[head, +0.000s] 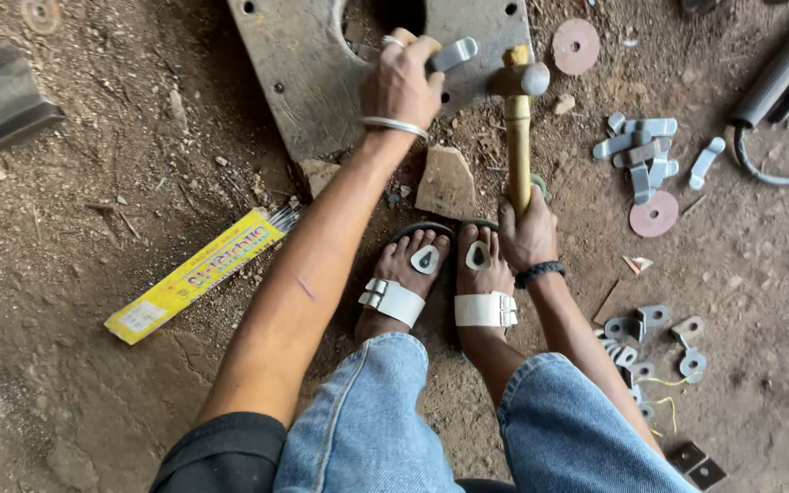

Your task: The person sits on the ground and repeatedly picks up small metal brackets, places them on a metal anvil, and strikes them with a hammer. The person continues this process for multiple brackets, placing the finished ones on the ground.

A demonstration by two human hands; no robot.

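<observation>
our left hand (pixel 401 84) pinches a flat metal strap (pixel 452 55) down on the steel plate (pixel 303 73) as an anvil — our right hand (pixel 528 236) grips the hammer (pixel 518 110) low on its handle, head beside the strap.

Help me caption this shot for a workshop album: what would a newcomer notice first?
First, at top centre, the left hand pressing a small grey metal piece onto a thick steel plate, while the right hand grips a wooden-handled hammer whose head is beside it. Next, the yellow electrode box on the dirt at left, and more metal pieces scattered at right.
</observation>
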